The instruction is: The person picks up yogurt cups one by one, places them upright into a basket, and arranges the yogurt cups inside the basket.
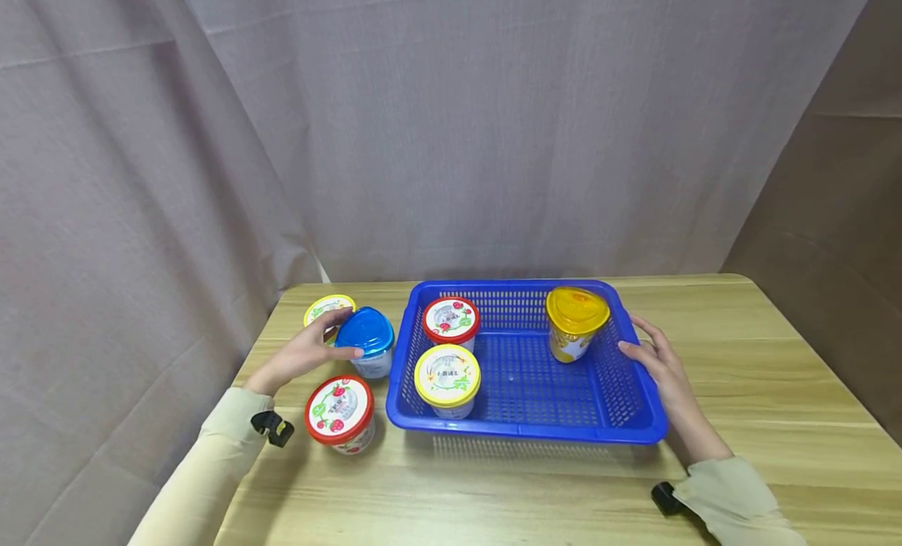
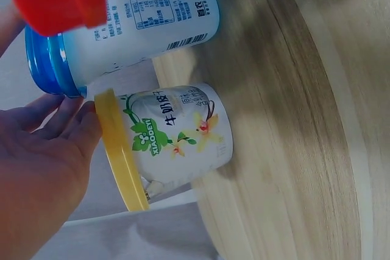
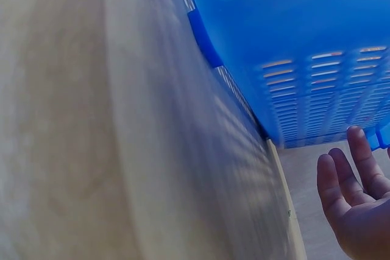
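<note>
My left hand (image 1: 306, 354) is at a blue-lidded tub (image 1: 369, 342) left of the basket, its thumb on the near side of the lid and its fingers at the far side. Behind that hand stands a yellow-lidded tub (image 2: 177, 141), close to the fingertips in the left wrist view. Nearer me is a red-lidded tub (image 1: 340, 413). My right hand (image 1: 665, 366) rests at the right end of a blue plastic basket (image 1: 524, 430). Its thumb touches the rim, while the other fingers extend loosely along the outside in the right wrist view.
Inside the basket, a red-lidded tub (image 1: 451, 320) and a yellow-lidded tub (image 1: 447, 377) stand at the left. A cup with an orange-yellow lid (image 1: 576, 315) leans at the right. The wooden table (image 1: 493, 499) ends at a grey curtain (image 1: 507, 139).
</note>
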Demonstrator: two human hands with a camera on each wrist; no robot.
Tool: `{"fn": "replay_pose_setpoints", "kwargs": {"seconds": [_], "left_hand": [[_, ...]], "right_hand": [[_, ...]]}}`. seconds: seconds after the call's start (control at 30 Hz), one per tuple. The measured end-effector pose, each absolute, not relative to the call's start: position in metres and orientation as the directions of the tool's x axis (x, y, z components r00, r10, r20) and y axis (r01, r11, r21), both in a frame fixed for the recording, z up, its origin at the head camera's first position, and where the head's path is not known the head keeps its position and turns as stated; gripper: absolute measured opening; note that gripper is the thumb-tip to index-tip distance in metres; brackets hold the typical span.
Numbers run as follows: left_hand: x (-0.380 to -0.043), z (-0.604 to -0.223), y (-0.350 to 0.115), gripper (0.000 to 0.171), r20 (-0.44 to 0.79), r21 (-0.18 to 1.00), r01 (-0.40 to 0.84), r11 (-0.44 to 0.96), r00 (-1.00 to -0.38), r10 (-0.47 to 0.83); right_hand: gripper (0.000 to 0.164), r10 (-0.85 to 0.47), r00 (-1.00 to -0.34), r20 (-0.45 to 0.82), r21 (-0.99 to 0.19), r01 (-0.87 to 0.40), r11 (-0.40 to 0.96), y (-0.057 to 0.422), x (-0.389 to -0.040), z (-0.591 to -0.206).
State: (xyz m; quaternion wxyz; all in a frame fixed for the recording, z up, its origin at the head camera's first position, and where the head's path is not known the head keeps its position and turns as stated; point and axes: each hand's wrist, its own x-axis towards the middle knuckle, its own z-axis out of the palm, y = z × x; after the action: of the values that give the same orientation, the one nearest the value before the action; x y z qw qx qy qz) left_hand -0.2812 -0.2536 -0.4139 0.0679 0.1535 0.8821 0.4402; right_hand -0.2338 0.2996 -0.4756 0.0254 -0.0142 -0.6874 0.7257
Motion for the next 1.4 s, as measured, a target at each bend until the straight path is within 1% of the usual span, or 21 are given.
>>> {"fn": "replay_pose_setpoints", "kwargs": {"seconds": [0.4,0.77,1.07,1.4], "left_hand": [[-0.2805,-0.4152,-0.2504,0.089,0.017,0.777,0.219,0.590,-0.945,0.328],[-0.2790,-0.4133,-0.2483,0.089,-0.014,0.777,0.184,0.603,-0.951,0.308],[-0.2795,-0.4129,-0.2482,0.089,-0.022,0.796,0.159,0.584,-0.957,0.291],[-0.2802,-0.4154,-0.2506,0.084,0.035,0.813,0.198,0.548,-0.955,0.295]], "right_hand": [[0.052,0.044,-0.998,0.042,-0.996,-0.045,-0.071,0.2979,-0.2327,-0.4766],[0.053,0.046,-0.998,0.046,-0.995,-0.050,-0.087,0.2980,-0.2338,-0.4783],[0.051,0.041,-0.998,0.045,-0.994,-0.049,-0.101,0.2983,-0.2339,-0.4782],[0.050,0.042,-0.998,0.051,-0.994,-0.055,-0.096,0.2989,-0.2336,-0.4785]]}}
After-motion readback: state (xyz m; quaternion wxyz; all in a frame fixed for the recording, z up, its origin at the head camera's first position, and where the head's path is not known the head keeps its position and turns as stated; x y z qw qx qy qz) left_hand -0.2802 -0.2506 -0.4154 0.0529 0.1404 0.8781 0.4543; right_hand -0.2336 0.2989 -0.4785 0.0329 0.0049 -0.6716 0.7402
